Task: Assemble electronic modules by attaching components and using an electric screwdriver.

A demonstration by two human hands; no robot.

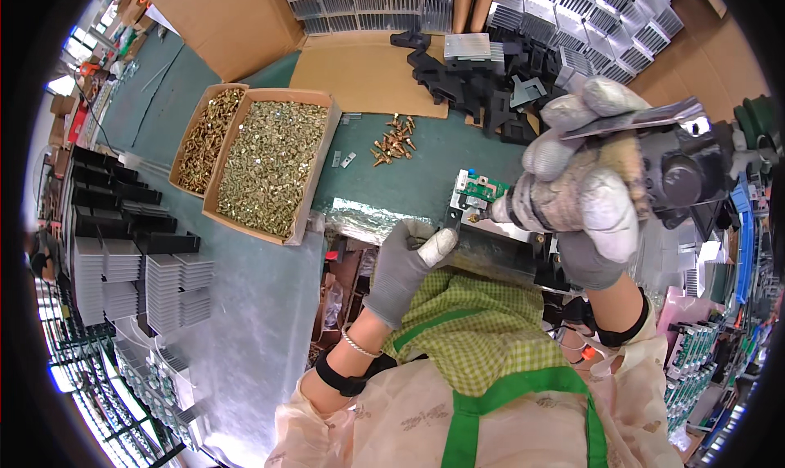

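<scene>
My right hand (593,182), in a grey glove with white fingertips, is wrapped around a power screwdriver (687,169) with a dark body and a worn, wrapped grip. Its tip points down at a brass-coloured screw beside a small green circuit board (484,186). That board sits on a metal and black assembly (499,251) at the table's front edge. My left hand (409,263), gloved the same way, is closed at the assembly's left end, thumb against curled fingers. Whatever it may hold is hidden.
Loose copper-coloured screws (393,143) lie on the green table mat. Left of them stand two cardboard trays of small fasteners (270,165). Black plastic parts (458,83) and stacked finned heat sinks (376,10) fill the back. More heat sinks (163,280) stand at left.
</scene>
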